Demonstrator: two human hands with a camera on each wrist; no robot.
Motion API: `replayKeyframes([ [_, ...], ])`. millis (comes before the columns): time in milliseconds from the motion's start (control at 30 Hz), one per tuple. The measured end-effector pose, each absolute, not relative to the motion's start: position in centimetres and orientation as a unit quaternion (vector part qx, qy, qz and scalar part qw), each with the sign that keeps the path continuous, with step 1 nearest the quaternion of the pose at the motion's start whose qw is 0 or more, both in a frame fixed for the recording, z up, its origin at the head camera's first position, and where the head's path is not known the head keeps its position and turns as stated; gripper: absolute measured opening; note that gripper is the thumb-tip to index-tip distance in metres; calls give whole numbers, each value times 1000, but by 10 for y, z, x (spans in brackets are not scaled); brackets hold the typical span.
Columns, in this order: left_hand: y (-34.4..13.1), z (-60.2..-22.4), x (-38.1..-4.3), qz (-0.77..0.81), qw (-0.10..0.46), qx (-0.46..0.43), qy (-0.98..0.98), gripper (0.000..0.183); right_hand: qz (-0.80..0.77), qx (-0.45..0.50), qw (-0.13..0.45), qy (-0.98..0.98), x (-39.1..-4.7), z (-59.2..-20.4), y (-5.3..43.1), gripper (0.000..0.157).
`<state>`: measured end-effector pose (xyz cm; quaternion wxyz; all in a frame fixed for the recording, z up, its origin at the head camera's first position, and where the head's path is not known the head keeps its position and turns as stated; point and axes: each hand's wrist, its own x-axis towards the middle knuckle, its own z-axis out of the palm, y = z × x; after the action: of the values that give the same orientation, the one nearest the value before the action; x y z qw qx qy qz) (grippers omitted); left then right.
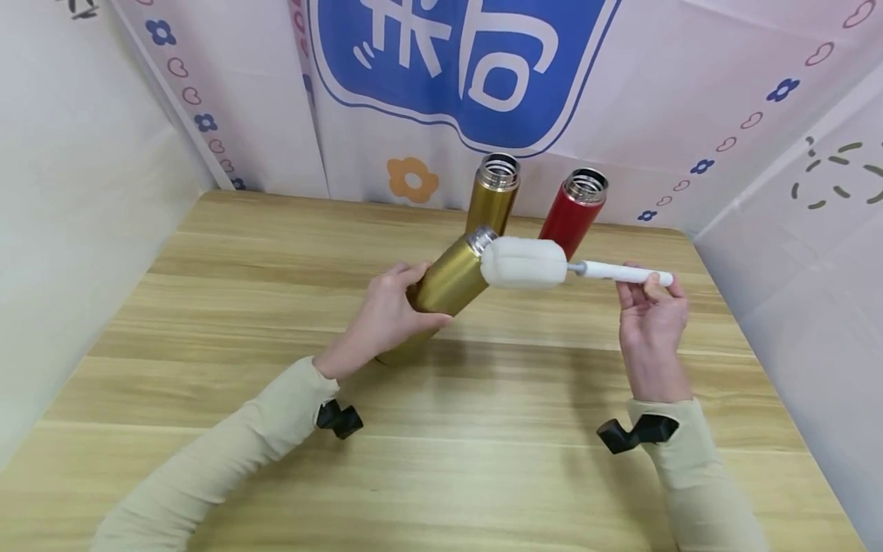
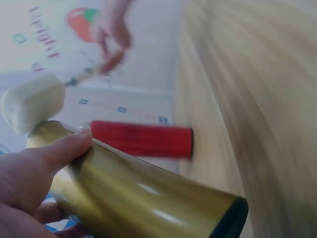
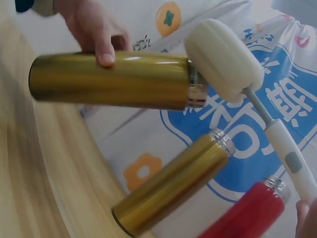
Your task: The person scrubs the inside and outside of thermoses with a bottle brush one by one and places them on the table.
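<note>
My left hand (image 1: 396, 310) grips a gold thermos flask (image 1: 451, 280) round its body, tilted with its uncapped steel mouth up and to the right. In my right hand (image 1: 651, 314) is the white handle of a bottle brush (image 1: 624, 273), pinched between thumb and fingers near its end. The brush's thick white sponge head (image 1: 524, 262) points left and overlaps the flask's mouth in the head view. From the right wrist view, the sponge head (image 3: 225, 59) sits right at the steel neck (image 3: 197, 89), outside the flask.
A second gold flask (image 1: 493, 199) and a red flask (image 1: 574, 211), both uncapped, stand upright at the back of the wooden table (image 1: 276, 245). Behind them hangs a printed white sheet with a blue sign (image 1: 455, 69). White walls flank both sides.
</note>
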<state>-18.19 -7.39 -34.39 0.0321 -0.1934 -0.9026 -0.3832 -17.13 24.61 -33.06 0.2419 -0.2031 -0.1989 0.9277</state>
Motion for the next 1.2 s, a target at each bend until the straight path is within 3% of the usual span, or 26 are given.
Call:
replayKeyframes([
  [167,-69,-337,-182,-480,-97,-129,-862,79,931,-198,232,-198,-175,-333,234,7],
  [333,-64,-341,-182,-564,-172,-91,-802,71,925,-200,247,-208,-178,-336,226,8],
  [767,-61,-356,-185,-709,-207,-96,-667,33,910,-232,231,-255,-176,-347,215,13],
  [967,-66,-360,-189,-767,-236,-75,-592,48,905,-245,207,-280,-167,-359,211,18],
  [1200,-73,-363,-192,-798,-223,-56,-557,85,903,-234,169,-320,-152,-371,203,18],
])
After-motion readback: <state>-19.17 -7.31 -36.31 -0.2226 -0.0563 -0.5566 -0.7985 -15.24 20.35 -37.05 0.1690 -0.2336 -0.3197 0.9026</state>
